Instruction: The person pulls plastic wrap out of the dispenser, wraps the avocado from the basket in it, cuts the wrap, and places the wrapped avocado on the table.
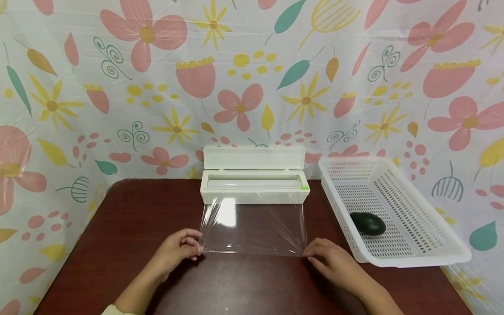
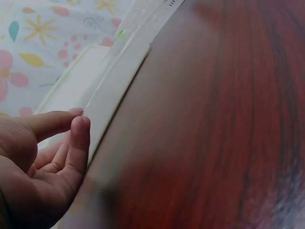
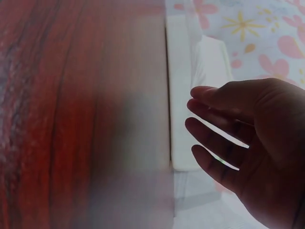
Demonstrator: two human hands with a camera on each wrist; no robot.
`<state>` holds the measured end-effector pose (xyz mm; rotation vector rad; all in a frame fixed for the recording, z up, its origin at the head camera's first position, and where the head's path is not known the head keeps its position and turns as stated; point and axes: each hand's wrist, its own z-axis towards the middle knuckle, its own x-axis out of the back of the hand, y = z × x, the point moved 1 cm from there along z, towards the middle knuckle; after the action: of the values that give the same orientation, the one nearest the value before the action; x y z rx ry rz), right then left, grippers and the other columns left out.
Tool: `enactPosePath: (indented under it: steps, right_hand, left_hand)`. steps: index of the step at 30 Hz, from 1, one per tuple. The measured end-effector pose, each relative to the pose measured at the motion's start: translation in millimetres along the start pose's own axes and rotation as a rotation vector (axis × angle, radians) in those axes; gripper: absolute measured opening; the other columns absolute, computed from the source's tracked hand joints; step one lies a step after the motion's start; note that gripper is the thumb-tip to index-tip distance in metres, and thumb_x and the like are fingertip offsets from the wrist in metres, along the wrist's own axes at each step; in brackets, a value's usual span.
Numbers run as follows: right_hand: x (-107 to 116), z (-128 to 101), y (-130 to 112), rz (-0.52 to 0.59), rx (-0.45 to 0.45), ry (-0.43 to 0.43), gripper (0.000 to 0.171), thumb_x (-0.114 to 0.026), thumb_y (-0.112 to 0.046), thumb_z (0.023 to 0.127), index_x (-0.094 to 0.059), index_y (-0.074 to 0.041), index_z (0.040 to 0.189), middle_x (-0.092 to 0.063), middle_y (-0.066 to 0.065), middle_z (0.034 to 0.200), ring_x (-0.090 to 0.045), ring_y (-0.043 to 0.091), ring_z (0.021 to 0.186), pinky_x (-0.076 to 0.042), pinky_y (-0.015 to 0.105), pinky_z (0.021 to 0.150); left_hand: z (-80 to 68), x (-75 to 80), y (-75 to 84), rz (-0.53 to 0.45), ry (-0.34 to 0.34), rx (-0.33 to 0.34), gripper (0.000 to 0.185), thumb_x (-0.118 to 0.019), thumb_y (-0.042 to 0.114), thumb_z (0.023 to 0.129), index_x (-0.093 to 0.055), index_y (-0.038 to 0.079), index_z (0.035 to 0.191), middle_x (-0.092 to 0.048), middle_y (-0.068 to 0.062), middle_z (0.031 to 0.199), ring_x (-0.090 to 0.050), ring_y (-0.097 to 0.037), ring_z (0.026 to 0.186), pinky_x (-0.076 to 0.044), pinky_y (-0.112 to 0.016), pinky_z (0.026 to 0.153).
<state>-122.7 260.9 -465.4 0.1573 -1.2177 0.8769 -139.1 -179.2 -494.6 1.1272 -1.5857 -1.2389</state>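
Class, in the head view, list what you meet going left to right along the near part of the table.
Left hand → cling film sheet → right hand → avocado in the white basket.

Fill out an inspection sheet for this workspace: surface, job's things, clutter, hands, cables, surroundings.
Surface: dark red-brown wooden table.
Job's things: white cling film dispenser, lid up; clear film sheet drawn out toward the person.
Clutter: white perforated basket at the right, with a dark avocado inside.
Hands: left hand pinches the sheet's near left corner; right hand holds its near right corner.
Cables: nothing seen.
Surroundings: floral cloth backdrop behind and beside the table.
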Motion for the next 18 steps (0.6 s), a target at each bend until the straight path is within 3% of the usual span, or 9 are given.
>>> enactPosePath:
  steps: [6, 13, 18]
  right_hand:
    - [-1, -1, 1, -0.020, 0.013, -0.015, 0.021, -0.080, -0.002, 0.080, -0.078, -0.018, 0.095, -0.068, -0.014, 0.099, -0.065, 0.007, 0.094, -0.050, 0.017, 0.084]
    - [-6, 0, 2, -0.056, 0.030, -0.035, 0.019, -0.081, -0.004, 0.081, -0.079, -0.017, 0.095, -0.069, -0.012, 0.101, -0.066, 0.009, 0.095, -0.056, 0.029, 0.081]
    - [-11, 1, 4, -0.073, 0.088, -0.033, 0.018, -0.080, -0.003, 0.080, -0.079, -0.014, 0.095, -0.070, -0.009, 0.100, -0.066, 0.012, 0.093, -0.056, 0.031, 0.080]
  left_hand:
    - [3.1, 0.5, -7.8, 0.031, 0.003, 0.051, 0.028, -0.073, 0.008, 0.090, -0.064, -0.010, 0.110, -0.072, -0.005, 0.090, -0.068, -0.016, 0.081, -0.060, -0.028, 0.072]
    - [6.8, -2.0, -9.3, 0.067, 0.026, 0.066, 0.024, -0.075, 0.010, 0.089, -0.065, -0.008, 0.102, -0.071, -0.010, 0.087, -0.068, -0.017, 0.073, -0.061, -0.029, 0.066]
    - [8.8, -4.6, -9.2, 0.102, 0.035, 0.071, 0.022, -0.076, 0.008, 0.088, -0.065, -0.008, 0.099, -0.069, -0.012, 0.085, -0.068, -0.018, 0.067, -0.060, -0.029, 0.062]
